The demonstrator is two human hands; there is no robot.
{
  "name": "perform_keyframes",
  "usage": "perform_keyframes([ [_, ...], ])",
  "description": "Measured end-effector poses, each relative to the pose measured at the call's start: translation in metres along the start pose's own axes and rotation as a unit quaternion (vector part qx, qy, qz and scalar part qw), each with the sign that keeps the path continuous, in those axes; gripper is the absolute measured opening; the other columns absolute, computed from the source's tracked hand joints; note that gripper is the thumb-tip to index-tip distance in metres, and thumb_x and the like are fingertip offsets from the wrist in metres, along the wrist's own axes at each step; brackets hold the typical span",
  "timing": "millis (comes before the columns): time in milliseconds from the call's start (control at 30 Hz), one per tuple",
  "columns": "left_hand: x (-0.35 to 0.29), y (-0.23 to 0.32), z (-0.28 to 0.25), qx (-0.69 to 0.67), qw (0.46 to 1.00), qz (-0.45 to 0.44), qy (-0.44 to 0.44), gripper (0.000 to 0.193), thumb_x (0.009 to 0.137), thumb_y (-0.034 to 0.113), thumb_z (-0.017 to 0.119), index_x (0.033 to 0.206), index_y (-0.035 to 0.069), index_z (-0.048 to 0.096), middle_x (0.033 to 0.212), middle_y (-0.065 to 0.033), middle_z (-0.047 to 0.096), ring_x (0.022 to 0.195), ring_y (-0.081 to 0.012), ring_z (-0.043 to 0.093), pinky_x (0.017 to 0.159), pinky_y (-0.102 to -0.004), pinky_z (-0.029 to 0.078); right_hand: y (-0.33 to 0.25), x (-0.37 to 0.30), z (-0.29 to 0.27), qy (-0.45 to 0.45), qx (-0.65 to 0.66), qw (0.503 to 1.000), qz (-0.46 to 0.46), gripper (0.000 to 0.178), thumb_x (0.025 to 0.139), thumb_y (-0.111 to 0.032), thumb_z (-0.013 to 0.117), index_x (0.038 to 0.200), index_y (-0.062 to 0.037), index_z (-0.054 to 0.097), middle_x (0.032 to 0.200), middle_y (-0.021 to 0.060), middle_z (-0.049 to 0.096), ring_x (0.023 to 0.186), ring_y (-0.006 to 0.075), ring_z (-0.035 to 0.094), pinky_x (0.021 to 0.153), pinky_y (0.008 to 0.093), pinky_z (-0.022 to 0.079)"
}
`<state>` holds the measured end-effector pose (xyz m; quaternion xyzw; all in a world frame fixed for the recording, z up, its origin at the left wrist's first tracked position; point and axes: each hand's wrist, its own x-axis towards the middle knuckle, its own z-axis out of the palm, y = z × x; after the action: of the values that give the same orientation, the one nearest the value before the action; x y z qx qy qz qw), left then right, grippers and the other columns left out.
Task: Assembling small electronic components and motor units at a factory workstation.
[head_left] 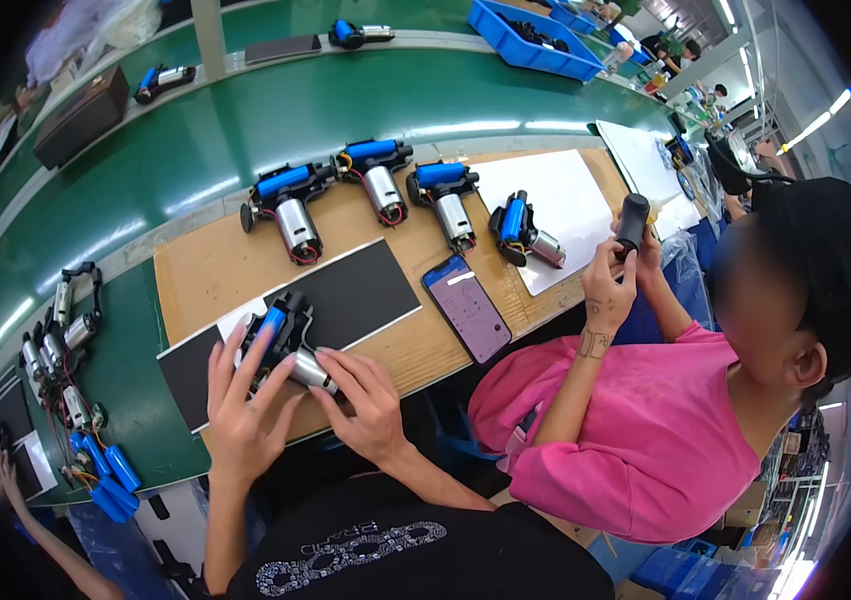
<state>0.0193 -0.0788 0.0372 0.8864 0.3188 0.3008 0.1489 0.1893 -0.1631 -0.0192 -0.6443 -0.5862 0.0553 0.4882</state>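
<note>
A motor assembly (313, 372) with a silver motor can, a blue battery cell and black plastic parts lies over a black mat (360, 290) in front of me. My left hand (248, 405) grips its battery side, fingers long and thumb toward the motor. On the other side, my right hand (363, 400) closes its fingers and thumb around the motor's end. Part of the assembly is hidden behind my left fingers. Beyond the mat stand similar motor assemblies (293, 215), each with a blue cell and red wires.
A phone (467, 308) lies right of the mat on the cardboard (210, 270). To the right, a person in pink (625, 430) holds a black cylindrical part (632, 222). Loose motors (50, 350) and blue cells (110, 470) sit at left. A blue bin (535, 42) stands across the green belt (385, 95).
</note>
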Motion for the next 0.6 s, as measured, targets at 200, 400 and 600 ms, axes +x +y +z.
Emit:
perform_keyframes([
  [200, 0.057, -0.025, -0.004, -0.107, 0.97, 0.088, -0.201, 0.044, 0.079, 0.015, 0.086, 0.122, 0.013, 0.079, 0.135, -0.0035, 0.073, 0.147, -0.0359, 0.052, 0.126, -0.0626, 0.027, 0.003, -0.002, -0.004, -0.003, 0.013, 1.0, 0.011, 0.049, 0.085, -0.008, 0.083, 0.132, 0.0008, 0.07, 0.13, 0.0148, 0.07, 0.114, 0.0334, 0.068, 0.098, 0.044, 0.054],
  [400, 0.071, -0.044, -0.006, -0.126, 0.944, 0.114, -0.281, 0.043, 0.075, 0.02, 0.091, 0.116, 0.015, 0.082, 0.122, -0.0015, 0.079, 0.141, -0.0313, 0.058, 0.126, -0.0634, 0.029, 0.001, -0.011, -0.006, 0.024, -0.021, 0.999, -0.011, 0.05, 0.082, -0.009, 0.086, 0.129, 0.0009, 0.072, 0.128, 0.0133, 0.073, 0.113, 0.0323, 0.069, 0.096, 0.0427, 0.055],
  [600, 0.075, -0.043, -0.007, -0.067, 0.942, 0.18, -0.274, 0.04, 0.077, 0.023, 0.088, 0.116, 0.012, 0.081, 0.122, -0.0017, 0.079, 0.142, -0.0313, 0.057, 0.125, -0.0602, 0.034, 0.003, -0.015, -0.01, 0.013, -0.103, 0.994, -0.039, 0.053, 0.081, -0.016, 0.086, 0.131, -0.0017, 0.072, 0.13, 0.0091, 0.075, 0.113, 0.0293, 0.07, 0.094, 0.0408, 0.051],
])
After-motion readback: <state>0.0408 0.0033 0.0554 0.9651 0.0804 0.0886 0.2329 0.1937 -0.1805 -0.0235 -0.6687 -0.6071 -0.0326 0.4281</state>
